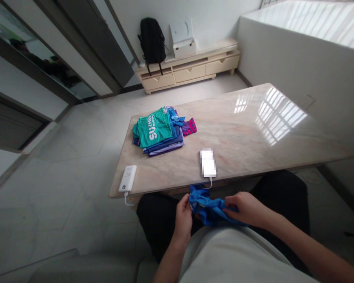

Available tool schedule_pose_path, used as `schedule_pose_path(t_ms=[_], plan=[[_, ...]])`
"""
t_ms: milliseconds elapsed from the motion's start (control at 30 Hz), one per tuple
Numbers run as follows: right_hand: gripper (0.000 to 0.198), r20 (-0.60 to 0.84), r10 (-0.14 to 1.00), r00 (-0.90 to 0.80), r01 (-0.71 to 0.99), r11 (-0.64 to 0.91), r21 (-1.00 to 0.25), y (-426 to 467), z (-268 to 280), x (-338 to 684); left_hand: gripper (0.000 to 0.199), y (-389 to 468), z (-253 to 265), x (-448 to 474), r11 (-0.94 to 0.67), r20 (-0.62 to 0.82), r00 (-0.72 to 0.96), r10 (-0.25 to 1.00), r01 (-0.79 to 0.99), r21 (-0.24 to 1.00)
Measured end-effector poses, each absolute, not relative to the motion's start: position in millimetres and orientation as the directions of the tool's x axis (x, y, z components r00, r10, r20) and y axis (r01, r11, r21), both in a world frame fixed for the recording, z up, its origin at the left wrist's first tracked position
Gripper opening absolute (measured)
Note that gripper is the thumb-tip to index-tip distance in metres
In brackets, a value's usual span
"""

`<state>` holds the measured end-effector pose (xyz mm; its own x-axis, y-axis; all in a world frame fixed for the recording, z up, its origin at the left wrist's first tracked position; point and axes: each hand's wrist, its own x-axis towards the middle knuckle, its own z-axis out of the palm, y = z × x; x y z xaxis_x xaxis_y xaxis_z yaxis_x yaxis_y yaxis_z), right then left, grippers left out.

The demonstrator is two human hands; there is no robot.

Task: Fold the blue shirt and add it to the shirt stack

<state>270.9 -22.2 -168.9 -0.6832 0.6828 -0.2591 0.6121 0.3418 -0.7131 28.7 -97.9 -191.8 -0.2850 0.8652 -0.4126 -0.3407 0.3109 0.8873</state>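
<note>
Both my hands hold a crumpled blue garment (208, 207) over my lap, just below the near edge of the marble table (253, 129). My left hand (183, 218) pinches its left end. My right hand (245, 209) grips its right side. On the table's far left lies a stack of folded clothes (161, 131), with a green printed shirt on top and blue and purple ones beneath.
A white power bank (128, 179) sits at the table's near left corner with a cable hanging. A blurred white phone (208, 162) lies near the front edge. A low cabinet (188, 68) with a black backpack (151, 41) and a white box stands against the far wall.
</note>
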Motion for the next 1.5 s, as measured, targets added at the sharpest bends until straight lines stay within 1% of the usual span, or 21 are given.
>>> schedule_pose_path(t_ms=[100, 167, 300, 400, 500, 600, 700, 767, 867, 933, 967, 1033, 1133, 1167, 1233, 1267, 1300, 1333, 1367, 1433, 1500], plan=[[0.031, -0.248, 0.568, -0.785, 0.551, 0.456, -0.699, -32.0, -164.8, 258.1, 0.047, -98.2, -196.0, 25.4, 0.304, -0.384, -0.365, 0.848, -0.26, 0.917], [0.034, -0.193, 0.541, -0.818, 0.499, 0.502, -0.706, -36.4, -162.3, 252.2, 0.049, -97.5, -199.5, 19.1, 0.291, -0.383, -0.438, 0.813, -0.263, 0.92], [0.028, -0.085, 0.515, -0.853, 0.406, 0.553, -0.728, -37.1, -156.9, 247.3, 0.05, -92.3, -204.5, -1.2, 0.222, -0.413, -0.572, 0.709, -0.375, 0.9], [0.021, -0.049, 0.485, -0.873, 0.344, 0.542, -0.767, -34.0, -154.1, 246.8, 0.043, -86.3, -200.9, -15.9, 0.157, -0.445, -0.655, 0.611, -0.451, 0.879], [0.015, -0.074, 0.515, -0.854, 0.373, 0.506, -0.778, -32.1, -155.1, 249.0, 0.036, -82.0, -194.6, -25.5, 0.097, -0.44, -0.724, 0.532, -0.464, 0.881], [0.01, -0.125, 0.581, -0.804, 0.454, 0.464, -0.76, -29.9, -158.7, 256.6, 0.033, -81.5, -194.5, -31.2, 0.058, -0.375, -0.777, 0.506, -0.403, 0.913], [0.02, -0.119, 0.643, -0.757, 0.479, 0.421, -0.771, -22.6, -159.5, 270.7, 0.04, -84.7, -200.8, -35.4, 0.077, -0.308, -0.814, 0.493, -0.311, 0.947], [0.022, -0.081, 0.687, -0.722, 0.471, 0.403, -0.785, -14.8, -157.6, 282.9, 0.048, -88.2, -203.9, -37.0, 0.13, -0.257, -0.807, 0.532, -0.222, 0.966], [0.024, -0.03, 0.747, -0.664, 0.457, 0.374, -0.807, -3.1, -153.8, 300.6, 0.058, -93.6, -201.6, -35.3, 0.192, -0.147, -0.681, 0.718, -0.009, 0.981], [0.025, -0.016, 0.778, -0.628, 0.455, 0.35, -0.818, 1.3, -152.5, 307.0, 0.054, -96.1, -196.2, -29.5, 0.201, -0.115, -0.529, 0.841, 0.108, 0.974], [0.026, -0.013, 0.786, -0.618, 0.46, 0.348, -0.817, 1.8, -152.5, 307.1, 0.05, -97.0, -193.3, -24.8, 0.211, -0.13, -0.452, 0.882, 0.135, 0.968], [0.026, -0.009, 0.78, -0.626, 0.476, 0.373, -0.796, -1.5, -153.9, 299.5, 0.048, -98.0, -188.5, -12.0, 0.26, -0.207, -0.291, 0.934, 0.155, 0.953], [0.022, 0.007, 0.712, -0.703, 0.465, 0.467, -0.752, -18.5, -159.1, 270.5, 0.047, -98.8, -185.0, 10.2, 0.318, -0.324, -0.007, 0.946, 0.223, 0.922], [0.018, 0.019, 0.675, -0.737, 0.441, 0.503, -0.744, -26.6, -161.4, 258.3, 0.042, -99.0, -184.7, 16.5, 0.311, -0.341, 0.084, 0.936, 0.252, 0.916], [0.012, 0.072, 0.602, -0.796, 0.358, 0.563, -0.745, -43.3, -165.8, 235.1, 0.03, -99.2, -185.0, 24.6, 0.255, -0.321, 0.211, 0.923, 0.29, 0.923], [0.013, 0.108, 0.567, -0.816, 0.303, 0.58, -0.756, -50.5, -167.5, 225.8, 0.036, -99.3, -185.7, 26.1, 0.213, -0.29, 0.249, 0.924, 0.295, 0.931], [0.014, 0.145, 0.543, -0.827, 0.252, 0.589, -0.768, -56.1, -168.7, 218.8, 0.048, -99.3, -186.7, 26.1, 0.174, -0.258, 0.283, 0.924, 0.289, 0.941], [0.016, 0.172, 0.528, -0.832, 0.214, 0.591, -0.778, -59.8, -169.4, 214.5, 0.056, -99.3, -188.1, 24.9, 0.149, -0.234, 0.312, 0.921, 0.274, 0.95], [0.019, 0.181, 0.521, -0.834, 0.197, 0.589, -0.784, -61.6, -169.6, 212.7, 0.056, -99.5, -189.8, 22.9, 0.145, -0.227, 0.343, 0.911, 0.248, 0.958], [0.025, 0.149, 0.532, -0.834, 0.232, 0.581, -0.78, -60.9, -169.1, 215.2, 0.045, -100.2, -193.3, 18.4, 0.191, -0.248, 0.38, 0.891, 0.182, 0.965], [0.031, 0.093, 0.564, -0.821, 0.299, 0.562, -0.771, -57.9, -168.9, 221.6, 0.05, -101.4, -195.2, 14.9, 0.247, -0.282, 0.368, 0.886, 0.141, 0.959]])
